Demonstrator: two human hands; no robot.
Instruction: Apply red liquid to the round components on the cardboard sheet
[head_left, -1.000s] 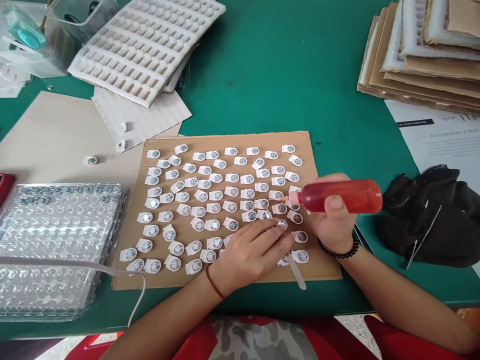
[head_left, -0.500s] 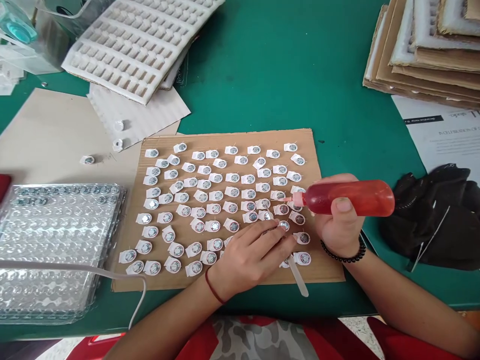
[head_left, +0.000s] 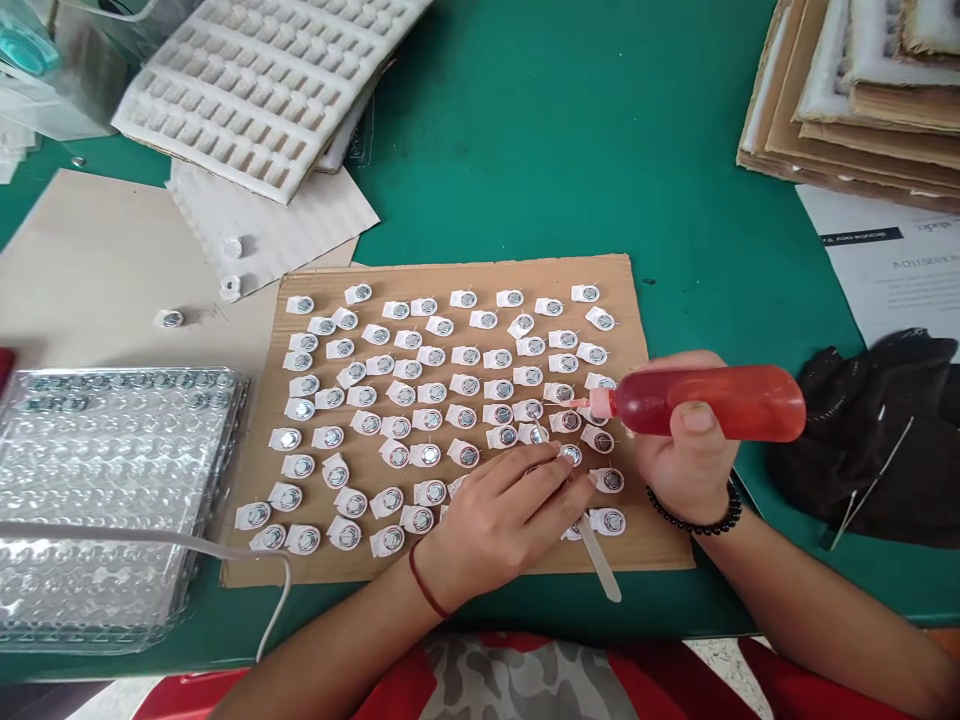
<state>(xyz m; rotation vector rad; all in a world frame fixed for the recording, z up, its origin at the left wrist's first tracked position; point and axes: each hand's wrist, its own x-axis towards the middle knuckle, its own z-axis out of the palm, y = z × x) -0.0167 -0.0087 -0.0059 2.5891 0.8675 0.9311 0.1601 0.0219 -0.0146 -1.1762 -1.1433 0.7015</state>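
Right hand [head_left: 686,450], grip closed around one red bottle [head_left: 709,402] lying level, nozzle at 9 o'clock over the cardboard sheet [head_left: 637,330]. Left hand [head_left: 502,520] lay flat, fingers loosely extended, grip empty, pressing small discs [head_left: 465,385]; roughly ninety discs, eight rows. One clear tray [head_left: 112,500] at 9 o'clock on the bench [head_left: 562,150].

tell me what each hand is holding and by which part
The right hand grips the red squeeze bottle around its body. The left hand holds nothing; its fingertips press a small round part on the cardboard sheet.
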